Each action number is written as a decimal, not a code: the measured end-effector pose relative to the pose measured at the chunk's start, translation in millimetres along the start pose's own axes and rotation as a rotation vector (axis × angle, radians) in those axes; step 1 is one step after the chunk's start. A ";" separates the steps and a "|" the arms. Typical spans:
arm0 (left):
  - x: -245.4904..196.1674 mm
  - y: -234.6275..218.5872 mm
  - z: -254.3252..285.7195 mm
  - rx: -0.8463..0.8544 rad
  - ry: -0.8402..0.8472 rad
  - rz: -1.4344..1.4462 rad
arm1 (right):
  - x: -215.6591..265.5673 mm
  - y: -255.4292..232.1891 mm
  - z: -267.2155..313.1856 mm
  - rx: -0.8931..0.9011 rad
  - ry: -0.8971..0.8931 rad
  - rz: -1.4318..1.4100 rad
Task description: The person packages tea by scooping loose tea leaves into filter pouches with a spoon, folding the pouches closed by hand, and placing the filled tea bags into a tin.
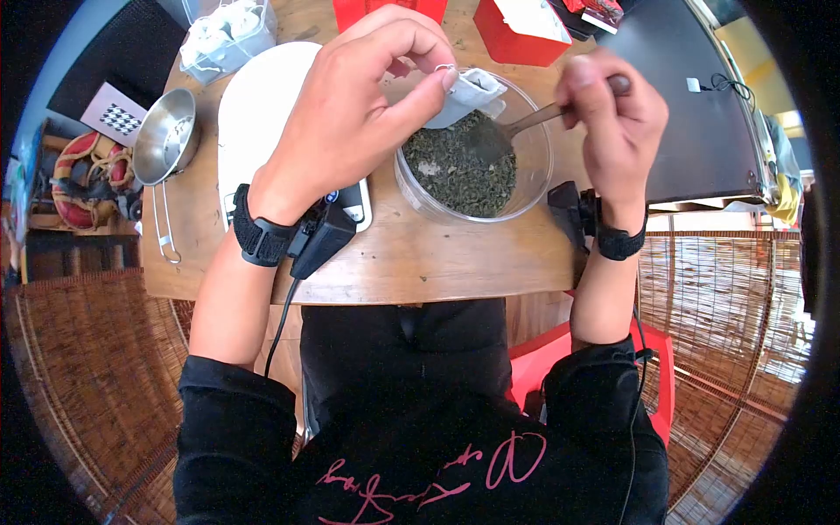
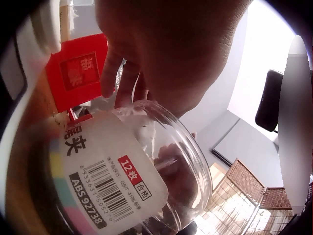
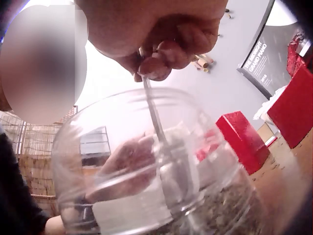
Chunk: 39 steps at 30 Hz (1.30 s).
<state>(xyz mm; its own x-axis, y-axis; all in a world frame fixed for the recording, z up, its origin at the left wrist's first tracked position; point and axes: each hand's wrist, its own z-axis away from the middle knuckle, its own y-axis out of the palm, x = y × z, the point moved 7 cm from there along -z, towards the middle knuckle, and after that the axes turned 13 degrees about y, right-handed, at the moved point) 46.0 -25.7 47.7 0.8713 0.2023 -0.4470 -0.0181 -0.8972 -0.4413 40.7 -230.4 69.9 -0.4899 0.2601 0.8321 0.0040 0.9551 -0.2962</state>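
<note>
A clear round tub (image 1: 544, 175) with a labelled side (image 2: 112, 181) holds dark green dried leaves (image 1: 459, 179). The left hand (image 1: 350, 105) pinches a small white pouch (image 1: 477, 87) by its top edge, over the tub's far left part. The right hand (image 1: 617, 122) grips the handle of a metal spoon (image 1: 542, 115), fingers curled round it in the right wrist view (image 3: 164, 58). The spoon's bowl is down at the leaves, right beside the pouch. How much the pouch contains cannot be told.
A white oval board (image 1: 262, 114) and a scale edge (image 1: 363, 210) lie left of the tub. Farther left is a metal pan (image 1: 166, 136). A plastic box of white pouches (image 1: 229, 35) and red boxes (image 1: 525, 35) stand at the back; a dark surface (image 1: 674, 114) is at right.
</note>
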 end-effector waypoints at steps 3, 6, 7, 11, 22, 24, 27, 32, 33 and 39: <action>1.9 -1.4 0.7 -0.002 -0.067 0.014 | -2.8 -15.2 -8.4 -0.010 -0.084 0.074; -3.3 -1.3 0.8 -0.001 -0.020 -0.004 | -3.0 -5.4 -4.1 -0.010 -0.112 0.153; -5.7 0.7 0.6 0.033 -0.009 -0.040 | -7.8 1.5 -4.4 0.088 -0.034 0.165; -10.5 1.4 -1.9 0.065 0.026 -0.127 | -21.2 19.0 -2.8 0.280 0.168 0.025; -6.8 -0.7 0.4 0.076 -0.049 -0.112 | -34.8 23.8 2.0 0.514 0.291 -0.204; -5.6 -1.1 -0.4 0.067 -0.064 -0.089 | -37.5 24.1 2.0 0.541 0.318 -0.255; -1.6 -0.6 2.9 0.074 -0.113 -0.071 | -42.9 23.7 -2.2 0.558 0.309 -0.329; -2.6 -3.4 2.3 0.102 -0.036 -0.100 | -42.6 25.8 -3.9 0.576 0.313 -0.338; -2.3 -3.3 2.4 0.102 -0.038 -0.100 | -42.7 26.1 -4.0 0.568 0.318 -0.311; -0.8 -2.9 1.9 0.103 -0.055 -0.093 | -49.4 23.5 -7.4 0.493 0.346 -0.343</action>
<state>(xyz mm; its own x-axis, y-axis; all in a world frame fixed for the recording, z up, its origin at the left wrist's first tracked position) 44.4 -22.5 47.8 0.8433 0.3067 -0.4413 0.0092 -0.8293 -0.5588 71.4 -219.7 25.4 -0.0855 0.0632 0.9943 -0.5385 0.8367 -0.0995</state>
